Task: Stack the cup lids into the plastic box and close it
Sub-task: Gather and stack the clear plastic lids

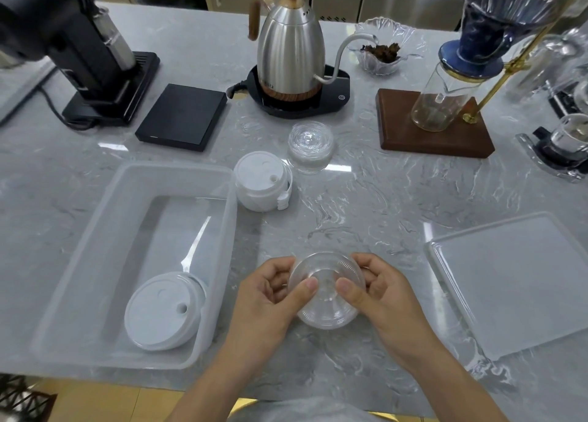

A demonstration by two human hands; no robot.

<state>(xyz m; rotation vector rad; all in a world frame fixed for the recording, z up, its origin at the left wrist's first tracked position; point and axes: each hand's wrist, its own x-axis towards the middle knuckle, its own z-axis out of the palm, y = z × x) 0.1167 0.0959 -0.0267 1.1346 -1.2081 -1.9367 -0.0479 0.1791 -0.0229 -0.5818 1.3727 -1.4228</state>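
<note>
Both hands hold a stack of clear cup lids (327,307) just above the marble counter near its front edge. My left hand (270,297) grips its left side, my right hand (378,294) its right side, thumbs on top. To the left lies the open translucent plastic box (95,230), with a stack of white lids (164,310) leaning in its near right corner. A second white lid stack (261,183) stands beyond the box's far right corner, and another clear lid stack (310,149) stands just behind it. The box's flat lid (515,281) lies at the right.
At the back stand a black grinder (82,55), a black scale (183,116), a steel gooseneck kettle (289,55) on its base, a glass bowl (381,49), and a pour-over stand (436,125) with a blue dripper. The counter's front edge runs just below my wrists.
</note>
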